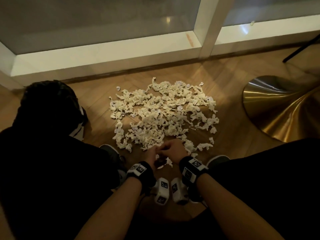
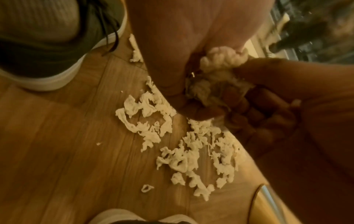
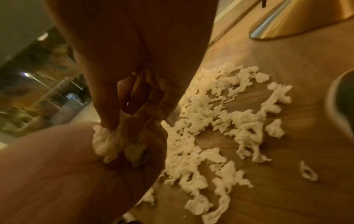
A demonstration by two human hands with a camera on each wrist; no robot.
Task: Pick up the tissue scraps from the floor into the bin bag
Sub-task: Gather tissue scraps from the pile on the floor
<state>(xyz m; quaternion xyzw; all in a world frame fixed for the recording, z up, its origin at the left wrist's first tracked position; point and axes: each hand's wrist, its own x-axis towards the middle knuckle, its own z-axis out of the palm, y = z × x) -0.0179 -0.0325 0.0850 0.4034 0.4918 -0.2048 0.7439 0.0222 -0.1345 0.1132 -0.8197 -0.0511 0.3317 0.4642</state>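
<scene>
A wide pile of cream tissue scraps point(image 1: 162, 115) lies on the wooden floor point(image 1: 225, 94). My two hands meet at its near edge. The left hand point(image 1: 153, 153) and the right hand point(image 1: 167, 148) both curl round one wad of scraps point(image 2: 220, 62) held between them. In the right wrist view the right hand's fingers point(image 3: 134, 104) dig into the wad point(image 3: 113, 142), which sits in the cupped left hand point(image 3: 72, 166). Loose scraps point(image 2: 153, 115) lie just below the hands. A black crumpled bundle, probably the bin bag point(image 1: 48, 104), stands to the left of the pile.
A brass cone-shaped table base point(image 1: 280, 108) stands right of the pile. A white window frame point(image 1: 103, 61) runs along the far side. My shoes point(image 1: 217, 160) flank the hands, and my dark-clothed knees fill the near corners. A black chair leg point(image 1: 301, 49) slants at the far right.
</scene>
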